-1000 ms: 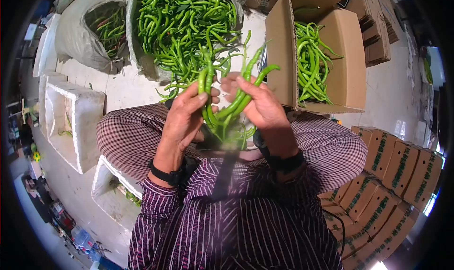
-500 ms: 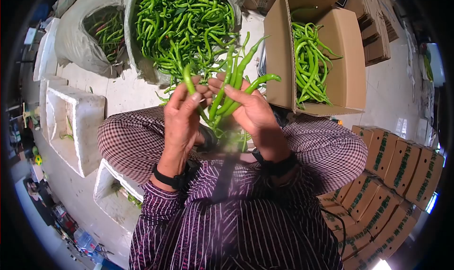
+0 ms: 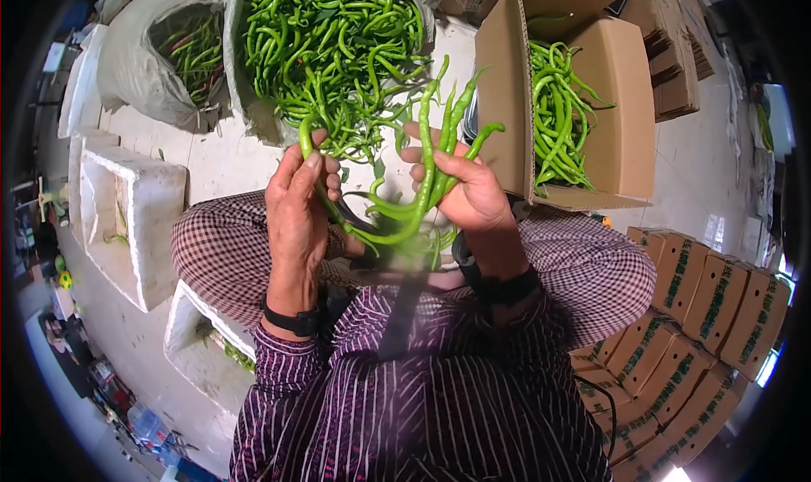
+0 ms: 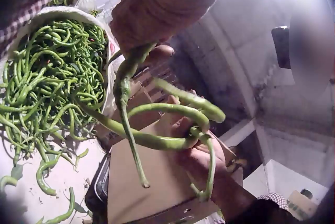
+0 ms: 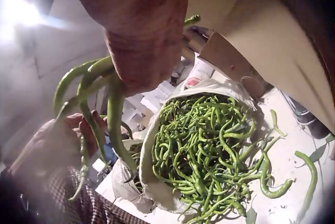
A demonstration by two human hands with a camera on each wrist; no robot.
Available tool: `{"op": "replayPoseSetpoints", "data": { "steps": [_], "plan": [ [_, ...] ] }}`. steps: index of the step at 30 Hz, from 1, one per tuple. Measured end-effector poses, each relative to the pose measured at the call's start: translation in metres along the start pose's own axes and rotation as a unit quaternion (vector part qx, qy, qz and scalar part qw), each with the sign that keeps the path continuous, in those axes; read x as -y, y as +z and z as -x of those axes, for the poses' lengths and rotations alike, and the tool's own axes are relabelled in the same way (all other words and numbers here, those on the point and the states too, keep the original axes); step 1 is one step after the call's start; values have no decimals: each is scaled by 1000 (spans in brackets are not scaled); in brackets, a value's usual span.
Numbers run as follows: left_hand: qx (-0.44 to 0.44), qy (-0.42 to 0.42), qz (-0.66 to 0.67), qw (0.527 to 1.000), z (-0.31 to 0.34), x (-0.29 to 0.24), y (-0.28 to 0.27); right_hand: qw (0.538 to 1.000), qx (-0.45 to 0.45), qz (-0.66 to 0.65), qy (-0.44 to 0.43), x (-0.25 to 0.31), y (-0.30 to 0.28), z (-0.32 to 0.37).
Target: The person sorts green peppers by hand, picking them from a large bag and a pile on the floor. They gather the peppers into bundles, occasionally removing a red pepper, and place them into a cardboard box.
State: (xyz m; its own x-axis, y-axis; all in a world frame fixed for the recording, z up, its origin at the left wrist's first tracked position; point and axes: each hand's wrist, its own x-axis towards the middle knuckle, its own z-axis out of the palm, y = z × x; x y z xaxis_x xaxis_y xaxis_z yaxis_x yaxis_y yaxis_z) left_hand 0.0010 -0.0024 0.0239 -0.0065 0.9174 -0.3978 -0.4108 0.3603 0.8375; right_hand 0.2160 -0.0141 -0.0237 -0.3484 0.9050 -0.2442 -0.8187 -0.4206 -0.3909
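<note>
As a pepper (image 3: 304, 140) pinched by the left hand (image 3: 296, 216) is judged bound for the right hand (image 3: 473, 199)'s gripped bunch (image 3: 429, 157), alignment is needed.

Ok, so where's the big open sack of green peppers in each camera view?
Head: the sack is at top centre, beyond the knees.
Left wrist: the sack fills the left side, peppers spilling out below it.
Right wrist: the sack sits lower middle, mouth facing the camera.
Shared landmark: the held bunch of peppers, in front of the sack in every view.
</note>
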Motion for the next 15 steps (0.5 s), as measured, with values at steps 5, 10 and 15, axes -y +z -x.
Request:
{"op": "replayPoseSetpoints", "data": {
  "steps": [5,10,15],
  "plan": [
    [1,-3,-5,1000,2,-2,-1,1000,-1,-21,-1,-1,-7,-1],
    [55,-2,-15,998,-1,5,-3,995,-100,-7,-15,-13,-7,-8],
    [150,140,-393,896,11,32,29,983,-136,23,-118,-42,51,-1]
  ]
}}
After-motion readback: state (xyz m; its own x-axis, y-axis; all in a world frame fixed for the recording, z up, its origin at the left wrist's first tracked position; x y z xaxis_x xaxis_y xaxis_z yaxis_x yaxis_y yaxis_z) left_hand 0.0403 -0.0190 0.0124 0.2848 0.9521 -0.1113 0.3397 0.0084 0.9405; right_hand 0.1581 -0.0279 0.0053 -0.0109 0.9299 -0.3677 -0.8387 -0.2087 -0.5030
